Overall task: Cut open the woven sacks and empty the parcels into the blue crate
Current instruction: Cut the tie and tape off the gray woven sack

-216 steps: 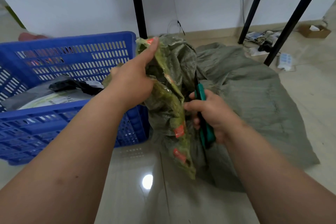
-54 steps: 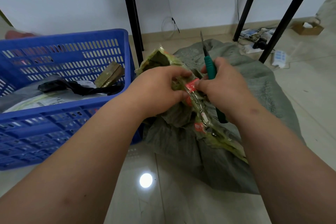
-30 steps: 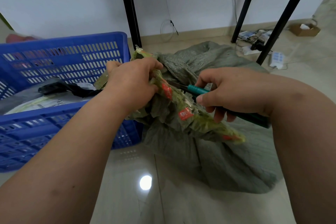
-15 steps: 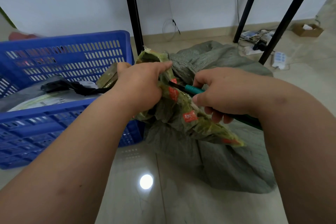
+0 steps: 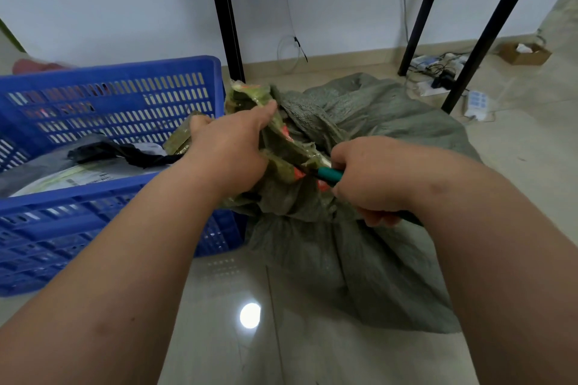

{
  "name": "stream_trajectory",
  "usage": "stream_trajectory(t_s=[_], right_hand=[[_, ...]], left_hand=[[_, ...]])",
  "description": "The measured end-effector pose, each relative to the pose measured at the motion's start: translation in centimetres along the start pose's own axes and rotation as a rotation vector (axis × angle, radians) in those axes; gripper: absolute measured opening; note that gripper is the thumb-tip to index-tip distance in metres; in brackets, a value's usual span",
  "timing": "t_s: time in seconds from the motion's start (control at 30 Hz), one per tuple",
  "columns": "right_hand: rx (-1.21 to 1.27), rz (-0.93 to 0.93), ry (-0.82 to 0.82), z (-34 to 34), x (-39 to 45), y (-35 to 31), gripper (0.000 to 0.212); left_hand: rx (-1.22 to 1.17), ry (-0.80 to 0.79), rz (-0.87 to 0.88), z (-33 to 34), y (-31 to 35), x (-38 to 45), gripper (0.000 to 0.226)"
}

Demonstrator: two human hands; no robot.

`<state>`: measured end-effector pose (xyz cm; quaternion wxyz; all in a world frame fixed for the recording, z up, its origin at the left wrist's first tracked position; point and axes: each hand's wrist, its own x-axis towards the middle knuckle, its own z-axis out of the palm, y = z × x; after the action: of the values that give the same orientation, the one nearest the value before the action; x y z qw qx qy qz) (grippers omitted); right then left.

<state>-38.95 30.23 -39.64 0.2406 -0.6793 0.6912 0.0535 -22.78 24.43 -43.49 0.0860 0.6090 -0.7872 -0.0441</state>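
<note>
Both of my arms come into view bare from the lower corners, with no sleeve on either one as far as the head camera shows. My left hand (image 5: 230, 153) wears no glove, ring, watch or strap at the wrist. My right hand (image 5: 370, 180) is equally bare, nothing on the wrist or on the fingers (image 5: 380, 220) that I can make out. A few small darker marks dot the forearms: one on the upper side of my right forearm near the wrist, and a couple lower down my left forearm. The nails are too small here for me to tell anything about them.
</note>
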Motion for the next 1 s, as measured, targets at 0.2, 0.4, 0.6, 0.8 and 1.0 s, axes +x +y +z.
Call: stream_trajectory(t_s=[0.2,0.4,0.6,0.8,1.0], right_hand=[[0.002,0.045,0.099,1.2,1.4,-0.7,0.023],[0.038,0.029,0.01,0.3,0.3,0.0,0.02],[-0.041,0.065,0.096,0.6,0.5,-0.7,0.026],[0.002,0.053,0.091,1.0,1.0,-0.3,0.03],[0.008,0.011,0.025,-0.2,-0.2,0.5,0.025]], left_hand=[[-0.001,-0.013,0.085,0.1,2.4,-0.3,0.086],[-0.03,0.002,0.056,0.0,0.5,0.0,0.085],[-0.01,-0.018,0.081,-0.2,2.1,-0.5,0.084],[-0.019,0.003,0.066,0.3,0.9,0.1,0.091],[-0.036,-0.031,0.02,0.7,0.1,0.1,0.094]])
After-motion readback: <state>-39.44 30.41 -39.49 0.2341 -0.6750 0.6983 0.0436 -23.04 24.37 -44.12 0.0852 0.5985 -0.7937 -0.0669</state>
